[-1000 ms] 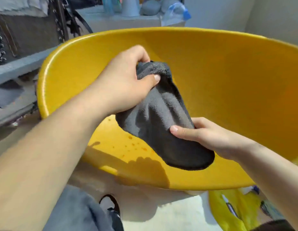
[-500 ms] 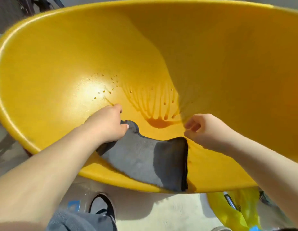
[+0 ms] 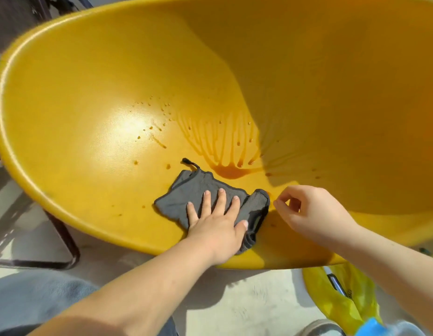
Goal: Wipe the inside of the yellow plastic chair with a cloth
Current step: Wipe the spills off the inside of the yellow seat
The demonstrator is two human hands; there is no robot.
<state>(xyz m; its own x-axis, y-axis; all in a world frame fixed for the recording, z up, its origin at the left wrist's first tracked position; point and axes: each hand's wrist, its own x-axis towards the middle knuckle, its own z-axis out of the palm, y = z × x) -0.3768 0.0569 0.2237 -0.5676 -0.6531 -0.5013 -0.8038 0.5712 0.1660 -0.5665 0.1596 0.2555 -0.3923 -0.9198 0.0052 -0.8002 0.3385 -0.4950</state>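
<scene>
Since half a second ago my left hand has flattened open-palmed onto the one grey cloth, low in the single yellow chair. My right hand hovers beside it, loosely curled, empty.

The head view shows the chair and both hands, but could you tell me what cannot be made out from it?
- Yellow chair: its far rim and right side are cut off by the picture's edges.
- Grey cloth: the part under the flat left hand is hidden.
- Right hand: its curled fingers hide whether it pinches anything.
- Yellow bag: contents too small, cut off below.
- Chair frame: mostly hidden behind the shell.
</scene>
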